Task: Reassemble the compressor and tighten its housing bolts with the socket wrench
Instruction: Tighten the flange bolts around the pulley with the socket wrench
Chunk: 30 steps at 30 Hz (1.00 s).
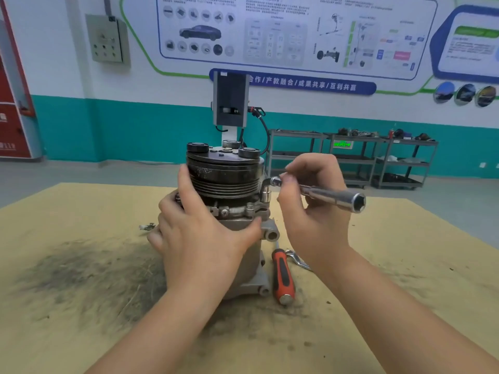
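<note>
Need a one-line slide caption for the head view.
Left hand steadies the grey metal compressor while right hand seats the chrome L-shaped socket wrench on a housing bolt.

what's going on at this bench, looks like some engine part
A person is working on a car air-conditioning compressor standing upright on a stained workbench. The left hand steadies its body just under the grooved pulley, while the right hand holds an L-shaped socket wrench, its short end set down on a bolt beside the pulley. An orange-and-black screwdriver lies on the bench to the compressor's right.
</note>
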Tool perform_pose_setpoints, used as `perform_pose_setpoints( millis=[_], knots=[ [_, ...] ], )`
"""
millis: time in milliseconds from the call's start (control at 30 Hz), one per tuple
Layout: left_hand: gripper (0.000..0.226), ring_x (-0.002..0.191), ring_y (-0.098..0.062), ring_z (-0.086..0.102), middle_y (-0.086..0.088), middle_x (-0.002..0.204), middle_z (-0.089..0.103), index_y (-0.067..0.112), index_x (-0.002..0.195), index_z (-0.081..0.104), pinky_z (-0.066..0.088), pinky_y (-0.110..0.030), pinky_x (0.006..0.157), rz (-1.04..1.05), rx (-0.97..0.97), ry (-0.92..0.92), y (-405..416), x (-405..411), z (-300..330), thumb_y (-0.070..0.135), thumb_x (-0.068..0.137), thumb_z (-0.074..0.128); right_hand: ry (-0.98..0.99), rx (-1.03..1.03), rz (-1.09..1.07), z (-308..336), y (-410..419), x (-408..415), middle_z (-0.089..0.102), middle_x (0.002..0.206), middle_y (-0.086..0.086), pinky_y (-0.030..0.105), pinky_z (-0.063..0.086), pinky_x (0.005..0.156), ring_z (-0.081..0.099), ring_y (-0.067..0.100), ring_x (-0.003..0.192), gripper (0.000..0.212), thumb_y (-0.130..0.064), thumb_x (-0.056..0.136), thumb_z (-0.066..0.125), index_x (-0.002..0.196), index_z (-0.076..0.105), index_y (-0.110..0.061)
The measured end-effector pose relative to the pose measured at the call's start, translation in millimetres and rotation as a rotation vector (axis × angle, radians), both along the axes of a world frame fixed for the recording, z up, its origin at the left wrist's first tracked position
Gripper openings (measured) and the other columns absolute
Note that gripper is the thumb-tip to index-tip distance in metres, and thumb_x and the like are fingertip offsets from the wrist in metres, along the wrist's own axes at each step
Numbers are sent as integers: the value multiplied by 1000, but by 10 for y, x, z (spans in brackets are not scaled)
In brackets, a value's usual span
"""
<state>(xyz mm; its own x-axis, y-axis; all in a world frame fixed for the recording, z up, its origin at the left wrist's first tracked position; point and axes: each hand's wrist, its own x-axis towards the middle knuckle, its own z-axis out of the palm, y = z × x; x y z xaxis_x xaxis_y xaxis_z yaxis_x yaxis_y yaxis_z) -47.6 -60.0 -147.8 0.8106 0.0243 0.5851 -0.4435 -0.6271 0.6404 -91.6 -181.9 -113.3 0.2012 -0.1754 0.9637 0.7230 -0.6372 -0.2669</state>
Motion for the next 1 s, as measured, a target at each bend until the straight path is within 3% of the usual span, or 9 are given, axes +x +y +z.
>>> perform_pose_setpoints(
  millis=[133, 300, 433, 533, 733, 1000],
  knots=[
    [130, 129, -32, 39, -16, 136, 42, 22, 152, 6, 29, -50, 101, 14, -3, -7, 9, -27, -10, 75, 54, 74, 75, -161, -94, 58, -48, -53, 57, 85, -2, 23, 50, 66, 57, 8, 76, 16, -6, 89, 54, 97, 57, -20],
    [129, 126, -33, 42, -18, 133, 46, 16, 152, 16, 30, -51, 98, 18, -32, -34, 6, -17, -7, 72, 52, 74, 154, -186, -181, 73, 109, -59, 55, 88, -2, 24, 48, 66, 55, 9, 78, 11, -16, 93, 49, 100, 52, -23],
    [129, 125, -32, 42, -16, 132, 46, 19, 151, 14, 31, -51, 99, 19, -8, -40, 2, 6, -29, 74, 52, 75, 175, -192, -221, 149, 134, -102, 55, 85, -5, 27, 50, 66, 56, 9, 76, 9, -16, 94, 54, 99, 52, -22],
    [126, 123, -32, 43, -15, 131, 46, 24, 149, 11, 31, -51, 98, 18, -1, -43, 6, 18, -34, 76, 50, 69, 147, 72, -60, 249, 58, -126, 57, 79, -6, 24, 51, 58, 61, 13, 64, 21, -11, 93, 56, 98, 44, -28],
    [120, 123, -32, 43, -14, 131, 44, 34, 145, 6, 29, -51, 101, -7, -12, -45, 19, 32, -62, 77, 51, 68, 299, 742, 346, 333, -175, -52, 66, 66, 1, 24, 47, 49, 58, 16, 51, 18, 2, 96, 50, 103, 46, -14],
    [122, 126, -32, 43, -12, 135, 42, 28, 149, 9, 33, -49, 107, -49, 13, -53, 78, 52, -84, 84, 53, 58, 428, 970, 566, 297, -241, 25, 65, 60, 7, 22, 47, 46, 55, 15, 47, 14, 5, 93, 47, 98, 49, -7]
  ],
)
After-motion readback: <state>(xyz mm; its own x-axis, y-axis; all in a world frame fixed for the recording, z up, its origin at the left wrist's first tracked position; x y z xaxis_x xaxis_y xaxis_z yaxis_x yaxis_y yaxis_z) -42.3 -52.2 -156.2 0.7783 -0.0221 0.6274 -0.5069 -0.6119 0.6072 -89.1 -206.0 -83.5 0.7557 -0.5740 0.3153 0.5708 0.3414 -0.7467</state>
